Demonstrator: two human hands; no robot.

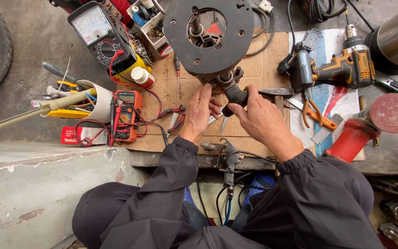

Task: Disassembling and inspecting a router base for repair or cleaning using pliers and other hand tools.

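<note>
A round black machine base point(209, 37) with a central opening stands on a cardboard sheet point(263, 64). Below it sticks out a metal fitting and a black handle point(234, 94). My left hand point(200, 111) touches the metal part under the base with its fingertips. My right hand point(258, 117) grips the black handle just beside it. Both hands are close together, almost touching. A hammer head point(276, 92) lies just behind my right hand.
An orange cordless drill point(342, 69) and a red angle grinder point(374, 122) lie at the right. An orange multimeter point(126, 115), an analog meter point(98, 33) and a white cup of tools point(95, 99) are on the left. An air blow gun point(226, 161) lies near me. Orange pliers point(316, 115) rest beside my right wrist.
</note>
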